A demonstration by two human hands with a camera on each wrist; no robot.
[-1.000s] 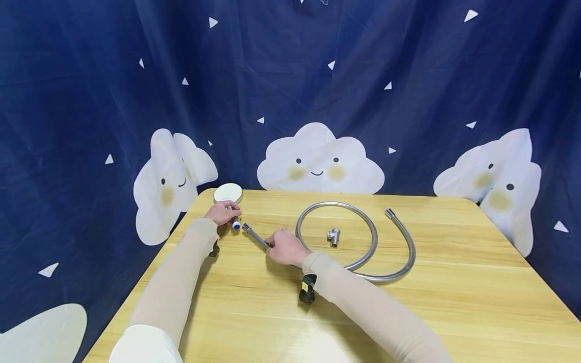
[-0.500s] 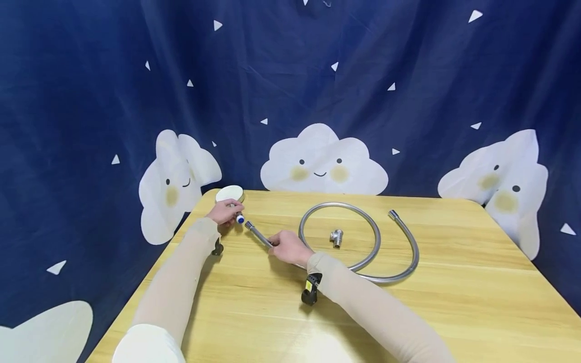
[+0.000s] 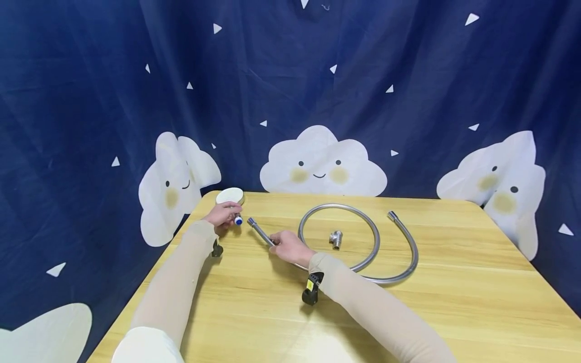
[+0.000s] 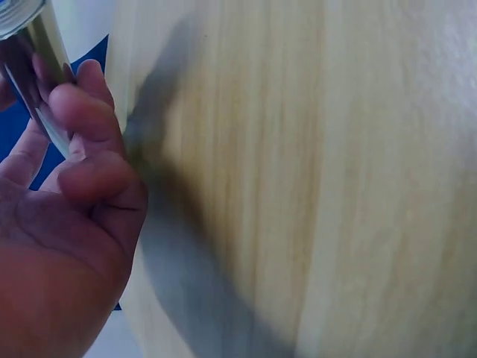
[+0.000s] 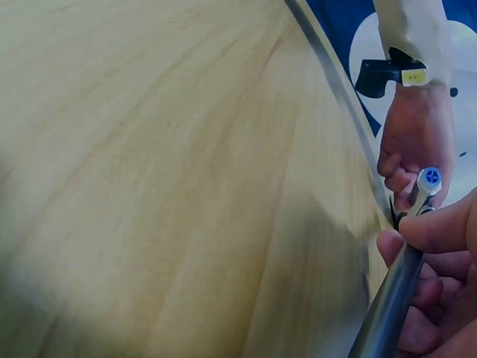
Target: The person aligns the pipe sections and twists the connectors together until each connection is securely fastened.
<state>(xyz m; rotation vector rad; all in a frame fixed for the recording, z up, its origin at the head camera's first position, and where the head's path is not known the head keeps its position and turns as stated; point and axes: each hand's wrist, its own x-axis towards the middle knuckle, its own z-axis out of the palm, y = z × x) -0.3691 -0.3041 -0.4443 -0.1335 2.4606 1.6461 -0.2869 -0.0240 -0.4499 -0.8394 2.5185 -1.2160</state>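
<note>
At the far left of the table, my left hand (image 3: 221,214) grips the handle of a shower head (image 3: 230,196), whose white round face points up. The handle's blue-centred threaded end (image 3: 238,221) sticks out past the fingers toward me. In the left wrist view the chrome handle (image 4: 33,82) lies between thumb and fingers. My right hand (image 3: 290,248) pinches a grey metal shower hose (image 3: 262,233) a little behind its end fitting (image 3: 251,221). That fitting is raised and faces the handle's end, with a small gap between. The right wrist view shows the hose (image 5: 387,309) running under the thumb.
The rest of the hose loops across the middle of the wooden table (image 3: 463,282), its other end fitting (image 3: 392,216) lying to the right. Inside the loop sits a small chrome tee fitting (image 3: 336,239). A dark blue curtain (image 3: 408,60) with clouds hangs behind the far edge.
The shower head's handle end has tilted up toward the camera. The hose end in my right hand has risen slightly. Both hands keep their hold, and the head view has shifted a little.
</note>
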